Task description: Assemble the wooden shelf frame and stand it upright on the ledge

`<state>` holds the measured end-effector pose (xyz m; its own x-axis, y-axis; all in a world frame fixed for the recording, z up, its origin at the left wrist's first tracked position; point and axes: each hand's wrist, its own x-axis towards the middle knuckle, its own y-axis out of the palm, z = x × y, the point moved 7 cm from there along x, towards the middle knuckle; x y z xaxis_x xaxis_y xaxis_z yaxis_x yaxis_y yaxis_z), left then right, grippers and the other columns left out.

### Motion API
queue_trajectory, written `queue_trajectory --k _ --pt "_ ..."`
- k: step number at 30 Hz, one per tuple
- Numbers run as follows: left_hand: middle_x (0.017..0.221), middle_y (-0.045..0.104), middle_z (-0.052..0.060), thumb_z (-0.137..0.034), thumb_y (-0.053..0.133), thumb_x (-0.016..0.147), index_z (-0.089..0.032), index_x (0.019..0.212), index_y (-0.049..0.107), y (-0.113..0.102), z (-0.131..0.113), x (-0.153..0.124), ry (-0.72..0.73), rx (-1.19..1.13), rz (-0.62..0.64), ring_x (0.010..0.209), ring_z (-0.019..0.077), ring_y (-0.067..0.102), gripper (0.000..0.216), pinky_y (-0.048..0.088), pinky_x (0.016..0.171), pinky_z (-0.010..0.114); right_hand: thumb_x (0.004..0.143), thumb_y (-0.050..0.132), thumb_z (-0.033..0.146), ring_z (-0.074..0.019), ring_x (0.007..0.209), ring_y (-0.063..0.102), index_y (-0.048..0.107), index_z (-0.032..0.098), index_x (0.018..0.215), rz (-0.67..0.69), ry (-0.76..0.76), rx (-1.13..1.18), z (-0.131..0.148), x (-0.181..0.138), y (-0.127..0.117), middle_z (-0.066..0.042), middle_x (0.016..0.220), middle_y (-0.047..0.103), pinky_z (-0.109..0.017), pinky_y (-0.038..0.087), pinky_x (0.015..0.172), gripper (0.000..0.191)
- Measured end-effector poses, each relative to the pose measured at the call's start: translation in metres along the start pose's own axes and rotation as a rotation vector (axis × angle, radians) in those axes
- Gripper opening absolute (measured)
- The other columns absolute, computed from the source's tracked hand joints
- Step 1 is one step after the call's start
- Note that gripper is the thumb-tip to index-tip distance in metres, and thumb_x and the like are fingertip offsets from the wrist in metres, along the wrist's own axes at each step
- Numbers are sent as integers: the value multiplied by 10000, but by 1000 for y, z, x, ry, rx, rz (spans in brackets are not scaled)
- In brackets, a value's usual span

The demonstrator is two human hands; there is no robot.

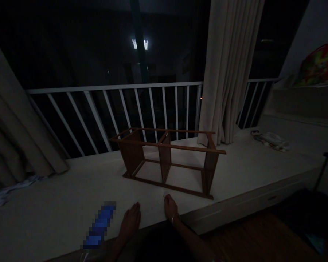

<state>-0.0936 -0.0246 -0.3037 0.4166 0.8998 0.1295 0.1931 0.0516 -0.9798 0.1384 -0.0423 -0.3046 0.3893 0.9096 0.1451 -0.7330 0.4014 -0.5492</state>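
A brown wooden rack (164,145) with several shelf boards lies on its side on the pale window ledge (79,189). My left hand (130,220) rests on the ledge near its front edge, fingers stretched out, holding nothing. Just in front of the rack, my right hand (171,208) is closed, with a bracelet at the wrist. Something small and whitish shows at its fingertips, too dim to name. Neither hand touches the rack. Left of my left hand lies a blue, pixelated rectangular thing (100,225), with a white cord at its lower end.
Behind the ledge runs a white railing (150,86) before a dark window. Beige curtains hang at the left (19,127) and right (226,72). A crumpled cloth (272,140) lies farther right. A red and green bag (315,65) stands at the far right. Below is a wooden floor (254,236).
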Motion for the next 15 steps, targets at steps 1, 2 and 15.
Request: queue_trajectory --k 1,2,15 --pt "1345 338 101 -302 224 846 -120 1265 404 1 13 -2 -25 8 -9 1249 223 303 490 246 1012 430 858 216 364 -139 631 545 503 216 816 -3 -1 3 0 0 0 -21 698 592 -224 336 574 326" --pt "1342 346 92 -299 231 843 -127 1263 407 2 24 -3 -39 8 -18 1249 219 303 487 252 1013 426 861 210 365 -141 641 549 503 216 820 -8 -4 3 -1 0 0 -23 707 594 -225 340 580 331" --pt "1305 407 100 -254 302 805 -119 1224 453 15 60 -13 38 -18 -253 1216 223 354 465 321 997 415 841 270 419 -134 645 527 489 208 812 52 -81 83 2 -4 8 -18 719 568 -231 364 611 306"
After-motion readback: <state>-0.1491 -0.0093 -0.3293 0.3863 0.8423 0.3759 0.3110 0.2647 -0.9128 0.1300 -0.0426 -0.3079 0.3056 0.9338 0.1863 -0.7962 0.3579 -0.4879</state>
